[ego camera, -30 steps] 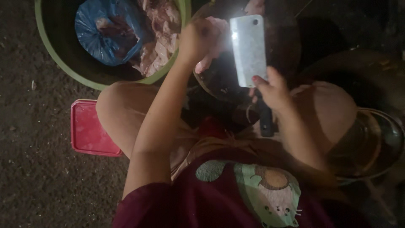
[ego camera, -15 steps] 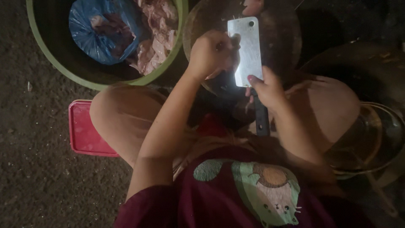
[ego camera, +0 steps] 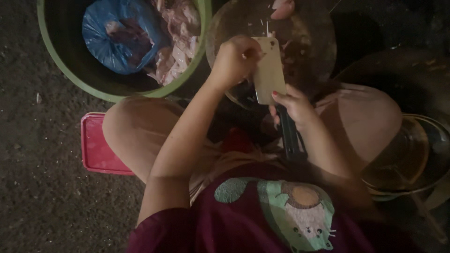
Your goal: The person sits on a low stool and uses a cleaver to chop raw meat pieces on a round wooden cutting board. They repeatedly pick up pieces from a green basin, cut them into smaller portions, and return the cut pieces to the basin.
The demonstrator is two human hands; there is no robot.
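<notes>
My right hand [ego camera: 296,104] grips the dark handle of a cleaver [ego camera: 269,70], whose broad pale blade points away from me over a round wooden chopping block [ego camera: 309,42]. My left hand [ego camera: 234,61] is closed against the blade's left side, its fingers curled over something small that I cannot make out. A pale piece of meat [ego camera: 283,7] lies at the block's far edge. Both knees frame the block as I squat.
A green basin [ego camera: 101,86] at the upper left holds a blue plastic bag [ego camera: 123,35] and raw pale meat [ego camera: 177,44]. A red low stool [ego camera: 96,145] sits under my left leg. A metal bowl [ego camera: 412,159] stands at the right. The ground is dark and gritty.
The cleaver blade has come down and toward me across the block. My left hand has closed in against the blade's side.
</notes>
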